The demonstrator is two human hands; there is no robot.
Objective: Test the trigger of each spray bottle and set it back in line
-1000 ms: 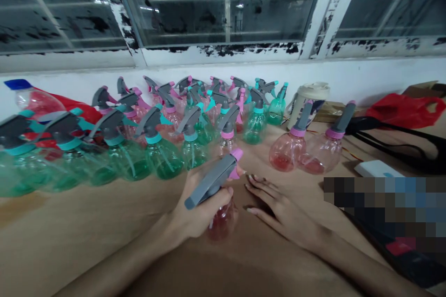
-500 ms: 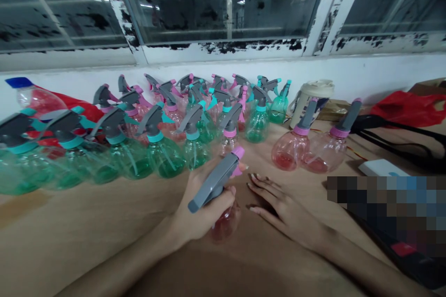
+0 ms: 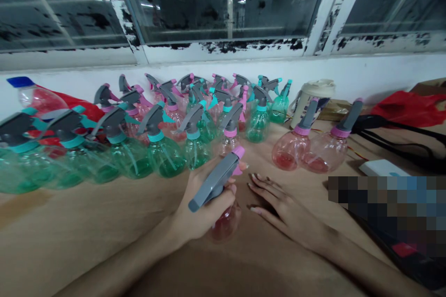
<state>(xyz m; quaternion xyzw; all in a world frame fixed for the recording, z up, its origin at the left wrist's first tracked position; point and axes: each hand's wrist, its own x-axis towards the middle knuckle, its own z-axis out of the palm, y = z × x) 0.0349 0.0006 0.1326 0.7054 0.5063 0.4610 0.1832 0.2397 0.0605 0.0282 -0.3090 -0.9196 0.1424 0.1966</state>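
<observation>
My left hand (image 3: pixel 202 199) is wrapped round the neck of a pink spray bottle (image 3: pixel 226 225), which stands on the table in front of me. Its grey trigger head with a pink nozzle points away and slightly right; the fingers hide the collar and part of the body. To the right, my right hand (image 3: pixel 285 209) lies on the table with its fingers stretched out, apart from the bottle and holding nothing. Beyond that hand, two pink spray bottles, a nearer one (image 3: pixel 287 153) and one beside it (image 3: pixel 325 151), stand side by side.
Green spray bottles (image 3: pixel 165 155) line the left side in a row, with several pink and green ones behind. At the back right are a white cup (image 3: pixel 311 100), a red plastic bag (image 3: pixel 409 109) and black straps (image 3: pixel 393 132). A white box (image 3: pixel 381 167) lies nearer.
</observation>
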